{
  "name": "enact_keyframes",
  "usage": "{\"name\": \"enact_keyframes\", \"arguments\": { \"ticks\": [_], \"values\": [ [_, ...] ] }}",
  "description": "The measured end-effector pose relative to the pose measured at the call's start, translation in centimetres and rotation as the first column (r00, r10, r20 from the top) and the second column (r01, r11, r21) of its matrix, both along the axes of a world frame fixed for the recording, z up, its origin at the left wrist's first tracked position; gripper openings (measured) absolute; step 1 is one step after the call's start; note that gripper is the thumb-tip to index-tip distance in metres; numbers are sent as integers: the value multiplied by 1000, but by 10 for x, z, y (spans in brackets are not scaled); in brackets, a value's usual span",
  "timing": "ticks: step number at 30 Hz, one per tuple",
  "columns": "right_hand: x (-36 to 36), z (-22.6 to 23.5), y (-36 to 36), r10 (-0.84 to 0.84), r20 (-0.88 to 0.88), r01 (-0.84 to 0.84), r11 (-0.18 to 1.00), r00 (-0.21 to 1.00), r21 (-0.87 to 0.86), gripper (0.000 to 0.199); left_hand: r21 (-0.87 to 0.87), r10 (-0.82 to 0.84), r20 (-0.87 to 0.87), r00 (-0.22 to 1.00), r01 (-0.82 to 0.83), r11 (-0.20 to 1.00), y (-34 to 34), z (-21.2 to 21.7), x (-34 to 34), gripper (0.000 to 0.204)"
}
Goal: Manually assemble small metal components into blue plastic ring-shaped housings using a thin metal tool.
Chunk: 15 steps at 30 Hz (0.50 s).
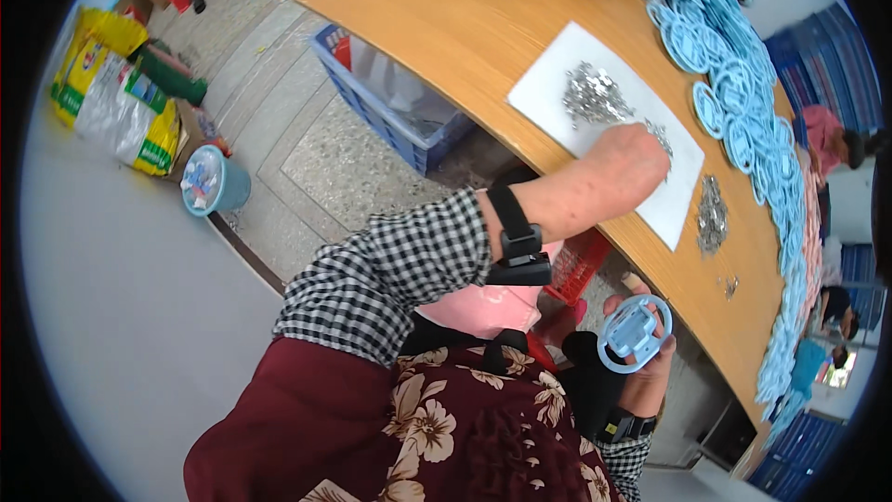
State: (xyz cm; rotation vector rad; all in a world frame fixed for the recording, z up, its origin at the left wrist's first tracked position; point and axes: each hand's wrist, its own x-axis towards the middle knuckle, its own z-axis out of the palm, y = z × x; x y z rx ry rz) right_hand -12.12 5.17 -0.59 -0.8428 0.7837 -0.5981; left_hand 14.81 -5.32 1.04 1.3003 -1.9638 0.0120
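One blue ring (634,333) between right fingers (662,321)

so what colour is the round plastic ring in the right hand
Light blue; the ring shows best in the head view, held in the right hand.

Single head-worn fisheye view, looking steeply down (tilted), close over table (483,46)
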Motion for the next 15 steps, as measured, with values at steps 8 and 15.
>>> {"name": "enact_keyframes", "arguments": {
  "ticks": [8,15],
  "values": [
    [11,4,5,40,-5,-41,997,999,-67,119,38,2,-206,979,6,999,-6,-16,3,14],
    [15,0,-10,211,100,-204,976,972,-78,107,0,33,-582,812,-40,999,16,-9,37,14]
  ]
}}
